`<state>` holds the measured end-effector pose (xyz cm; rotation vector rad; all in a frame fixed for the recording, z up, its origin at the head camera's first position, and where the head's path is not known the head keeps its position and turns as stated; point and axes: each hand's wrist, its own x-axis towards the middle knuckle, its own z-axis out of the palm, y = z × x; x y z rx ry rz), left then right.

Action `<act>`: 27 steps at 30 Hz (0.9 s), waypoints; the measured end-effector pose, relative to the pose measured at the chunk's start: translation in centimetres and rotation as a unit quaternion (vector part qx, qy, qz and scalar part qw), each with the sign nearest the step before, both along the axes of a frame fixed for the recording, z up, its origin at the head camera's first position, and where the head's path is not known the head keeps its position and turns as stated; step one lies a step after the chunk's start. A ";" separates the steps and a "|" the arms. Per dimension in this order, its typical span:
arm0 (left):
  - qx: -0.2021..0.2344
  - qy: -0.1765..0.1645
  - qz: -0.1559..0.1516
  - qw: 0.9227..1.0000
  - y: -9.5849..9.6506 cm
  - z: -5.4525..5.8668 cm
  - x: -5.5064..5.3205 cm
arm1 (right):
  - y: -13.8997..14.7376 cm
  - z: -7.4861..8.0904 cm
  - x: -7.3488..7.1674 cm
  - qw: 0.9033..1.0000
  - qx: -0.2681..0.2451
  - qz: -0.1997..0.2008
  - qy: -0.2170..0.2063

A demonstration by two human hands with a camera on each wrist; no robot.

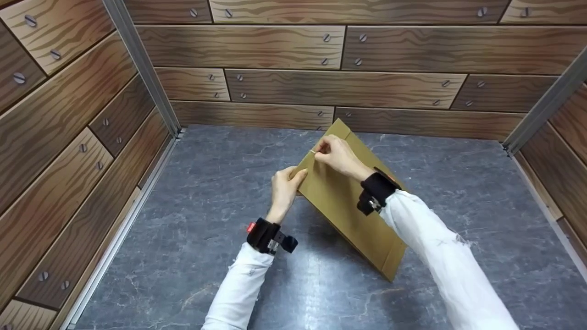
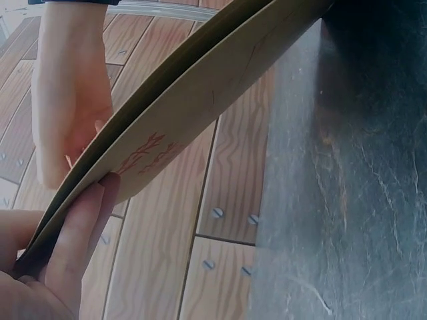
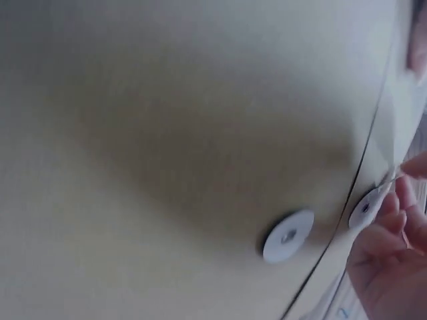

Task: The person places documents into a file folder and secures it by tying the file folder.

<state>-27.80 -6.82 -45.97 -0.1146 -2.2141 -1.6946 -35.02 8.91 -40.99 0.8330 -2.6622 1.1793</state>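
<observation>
A brown kraft paper document envelope (image 1: 351,206) is held tilted above the floor. My left hand (image 1: 285,185) grips its left edge, thumb on the near face and fingers behind. Over the flap end, my right hand (image 1: 339,156) pinches a thin white string (image 3: 395,175). Two round white buttons show in the right wrist view: one button (image 3: 288,235) on the envelope's body, another button (image 3: 363,208) across the flap's edge, beside the right fingers. Red printed characters (image 2: 150,155) mark the side facing the left wrist camera. How far the string is wound cannot be seen.
Below lies a dark grey marbled floor (image 1: 192,220). Wood-patterned panels form the back wall (image 1: 275,46) and the left wall (image 1: 69,160), with another at right. Metal strips run along the corners. Each wrist wears a black strapped camera.
</observation>
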 end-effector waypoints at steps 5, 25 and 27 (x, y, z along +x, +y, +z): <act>0.032 -0.022 -0.023 0.999 -0.3 0.0 -0.1 | 0.6 -0.1 0.1 0.989 -0.076 0.057 -0.115; -0.010 -0.024 0.007 1.000 -0.9 -0.7 -0.6 | 2.9 7.8 7.2 0.970 -0.158 0.182 -0.033; 0.000 -0.032 0.001 0.999 -1.0 -0.7 -0.6 | 3.6 6.9 7.0 0.972 -0.147 0.183 -0.031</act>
